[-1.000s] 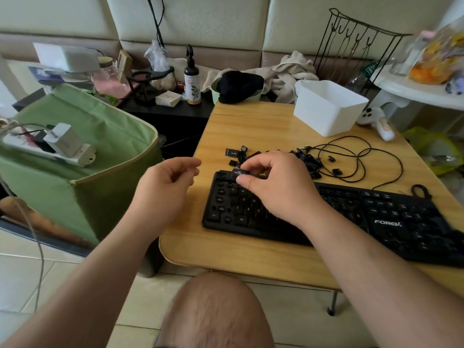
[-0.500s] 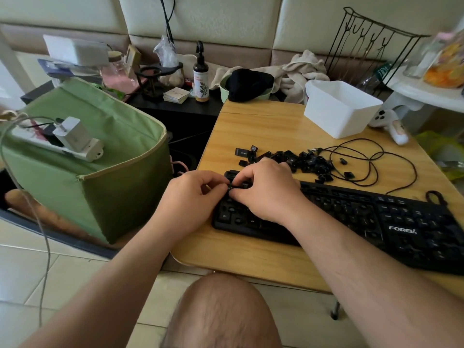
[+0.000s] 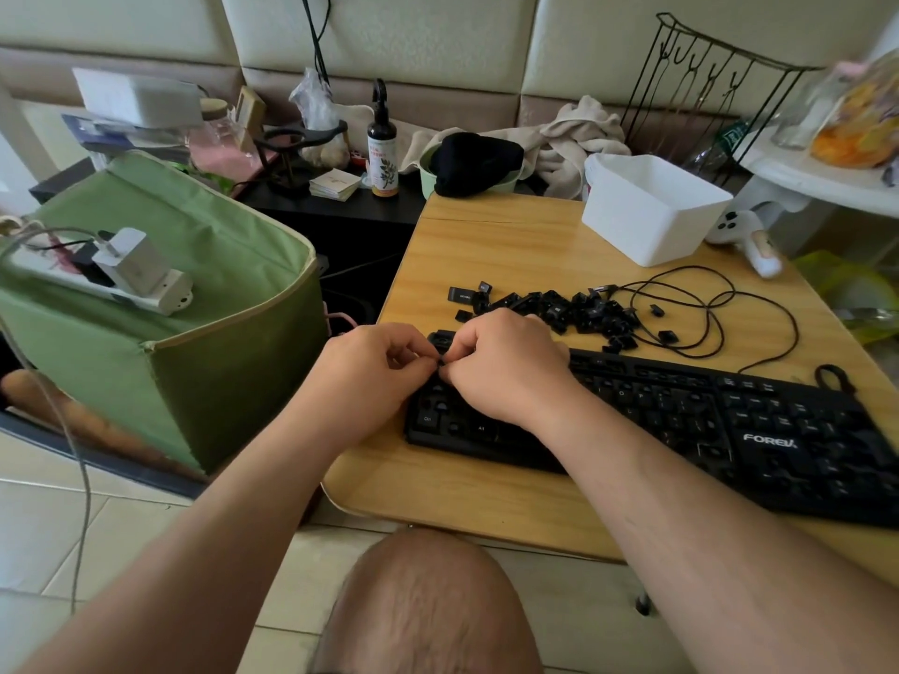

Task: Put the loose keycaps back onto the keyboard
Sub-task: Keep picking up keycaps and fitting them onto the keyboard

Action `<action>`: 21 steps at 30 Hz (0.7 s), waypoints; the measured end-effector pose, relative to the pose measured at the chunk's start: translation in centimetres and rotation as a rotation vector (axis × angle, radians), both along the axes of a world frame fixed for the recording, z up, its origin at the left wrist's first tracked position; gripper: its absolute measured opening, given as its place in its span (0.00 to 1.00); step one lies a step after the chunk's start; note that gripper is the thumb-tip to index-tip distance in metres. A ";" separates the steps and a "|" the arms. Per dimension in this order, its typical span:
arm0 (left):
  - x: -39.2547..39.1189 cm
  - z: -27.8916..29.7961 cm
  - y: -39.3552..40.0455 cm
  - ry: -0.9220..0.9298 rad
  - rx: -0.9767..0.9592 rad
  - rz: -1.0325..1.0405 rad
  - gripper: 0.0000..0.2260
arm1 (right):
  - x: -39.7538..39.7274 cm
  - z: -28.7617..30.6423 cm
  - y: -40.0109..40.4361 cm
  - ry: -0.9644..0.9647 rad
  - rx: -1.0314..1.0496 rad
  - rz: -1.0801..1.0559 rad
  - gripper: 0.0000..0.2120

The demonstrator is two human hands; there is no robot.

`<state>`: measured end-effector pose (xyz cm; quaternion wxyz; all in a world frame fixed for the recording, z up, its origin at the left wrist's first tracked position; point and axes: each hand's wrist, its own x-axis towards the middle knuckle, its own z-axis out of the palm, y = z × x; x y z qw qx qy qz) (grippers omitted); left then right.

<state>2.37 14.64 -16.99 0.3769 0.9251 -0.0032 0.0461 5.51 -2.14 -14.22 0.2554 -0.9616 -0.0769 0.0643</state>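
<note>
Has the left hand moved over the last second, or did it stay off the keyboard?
Yes. The left hand moved right, from beyond the keyboard's left end to over its left corner, where it now meets the right hand around a small keycap.

- keyboard [image 3: 681,420]: right end cut off by the frame edge at 3 o'clock; upper-left keys hidden under both hands.
- small black piece [image 3: 441,361] pinched between left hand [image 3: 369,377] and right hand [image 3: 506,372]: mostly covered by fingertips, legend unreadable.
- loose keycaps [image 3: 559,308]: near side of the pile, at 6 o'clock, hidden behind the right hand; legends too small to read.
- wire rack [image 3: 705,90] at 1 o'clock: base hidden behind the white bin [image 3: 652,211].
</note>
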 end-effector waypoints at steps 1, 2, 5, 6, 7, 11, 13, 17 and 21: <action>0.0 0.0 -0.1 0.001 0.015 -0.001 0.04 | 0.1 -0.2 0.0 0.008 0.005 -0.001 0.05; -0.1 0.0 -0.2 -0.003 0.029 -0.001 0.04 | 0.1 -0.4 -0.1 0.017 0.016 -0.001 0.05; -0.2 -0.1 -0.7 -0.032 0.061 0.011 0.05 | 0.2 -0.7 -0.1 0.017 0.041 0.013 0.04; -0.1 0.0 -0.7 -0.035 0.059 0.020 0.04 | 0.2 -0.7 -0.2 0.008 0.055 0.026 0.04; 0.1 0.2 -0.8 -0.038 0.045 0.033 0.04 | 0.1 -0.7 -0.5 -0.008 0.084 0.042 0.04; 2.2 1.7 -1.4 -0.075 0.008 0.075 0.04 | 0.2 -0.3 -2.6 -0.129 0.236 -0.001 0.07; 4.1 2.2 -2.1 -0.072 0.050 0.052 0.07 | 0.5 -0.1 -3.7 -0.193 0.245 -0.050 0.07; 7.4 2.6 -3.3 0.045 0.226 -0.040 0.13 | 0.8 -0.2 -4.8 -0.218 0.266 -0.092 0.07; 8.7 3.2 -3.7 0.070 0.359 -0.097 0.11 | 0.7 -0.3 -5.2 -0.222 0.297 -0.104 0.08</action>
